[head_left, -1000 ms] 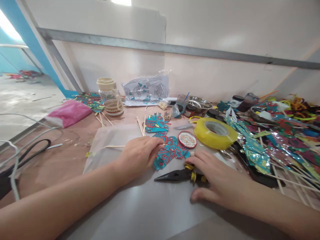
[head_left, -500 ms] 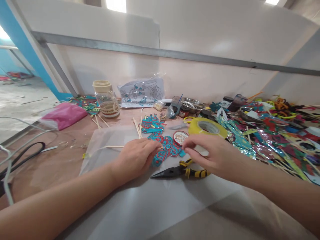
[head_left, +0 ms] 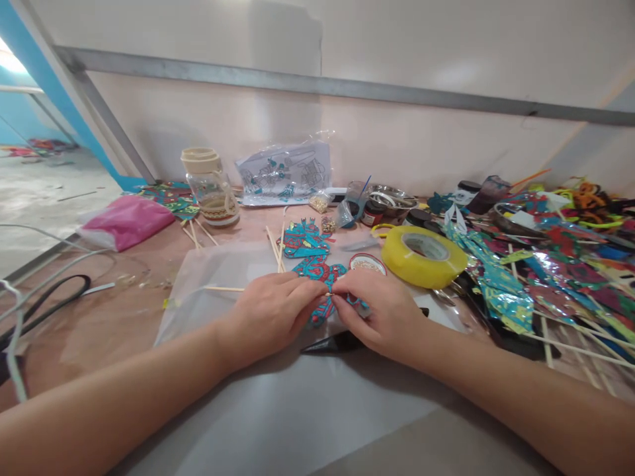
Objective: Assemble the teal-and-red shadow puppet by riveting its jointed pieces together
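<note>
My left hand (head_left: 272, 307) is closed in a pinch around the end of a thin wooden stick (head_left: 223, 289), whose other end sticks out to the left. Fingertips of my right hand (head_left: 380, 307) meet the left ones, pinched on something too small to make out. Beneath the fingertips lies a blue and red patterned cutout (head_left: 317, 268), partly hidden. A similar cutout (head_left: 303, 241) rests just behind it. Black-tipped pliers (head_left: 330, 344) lie under my right hand, their handles mostly covered. The small round dish of beads (head_left: 367, 263) sits behind my right hand.
A yellow tape roll (head_left: 424, 256) is right of the dish. Colourful cutouts and sticks (head_left: 570, 284) crowd the right side. A bottle (head_left: 211, 188), a pink bag (head_left: 126, 221) and black scissors handles (head_left: 54, 297) are at left. Translucent sheets (head_left: 278, 403) cover the front.
My right hand has moved left to meet my left fingertips, and now covers the pliers' handles. The view has tilted down slightly.
</note>
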`<control>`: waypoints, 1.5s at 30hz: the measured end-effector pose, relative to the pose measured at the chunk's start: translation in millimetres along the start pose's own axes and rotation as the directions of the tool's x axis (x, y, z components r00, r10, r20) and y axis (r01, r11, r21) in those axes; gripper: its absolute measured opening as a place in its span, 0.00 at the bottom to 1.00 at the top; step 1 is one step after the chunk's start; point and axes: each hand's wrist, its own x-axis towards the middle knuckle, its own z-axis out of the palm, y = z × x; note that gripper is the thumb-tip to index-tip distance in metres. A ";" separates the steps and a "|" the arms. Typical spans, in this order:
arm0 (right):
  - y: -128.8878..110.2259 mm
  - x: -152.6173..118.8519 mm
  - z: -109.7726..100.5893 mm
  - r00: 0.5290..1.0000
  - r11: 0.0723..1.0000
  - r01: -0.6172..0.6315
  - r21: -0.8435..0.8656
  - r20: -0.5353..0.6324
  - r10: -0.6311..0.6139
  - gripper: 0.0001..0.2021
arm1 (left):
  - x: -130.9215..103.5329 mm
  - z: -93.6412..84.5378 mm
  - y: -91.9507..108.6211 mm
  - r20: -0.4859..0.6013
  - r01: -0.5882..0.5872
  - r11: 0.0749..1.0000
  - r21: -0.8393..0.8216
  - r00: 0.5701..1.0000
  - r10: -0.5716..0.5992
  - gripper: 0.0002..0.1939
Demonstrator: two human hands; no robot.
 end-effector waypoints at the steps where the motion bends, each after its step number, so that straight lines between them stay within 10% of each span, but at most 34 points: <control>1: 0.5 -0.6 1.5 1.000 1.000 0.000 0.012 -0.002 0.000 0.06 | -0.4 0.1 0.2 0.017 -0.004 1.000 0.006 1.000 0.004 0.10; 45: 0.6 -2.5 4.4 0.998 0.982 0.011 0.190 -0.062 0.001 0.06 | 3.7 -3.3 2.9 0.020 -0.028 0.996 -0.080 0.999 0.029 0.13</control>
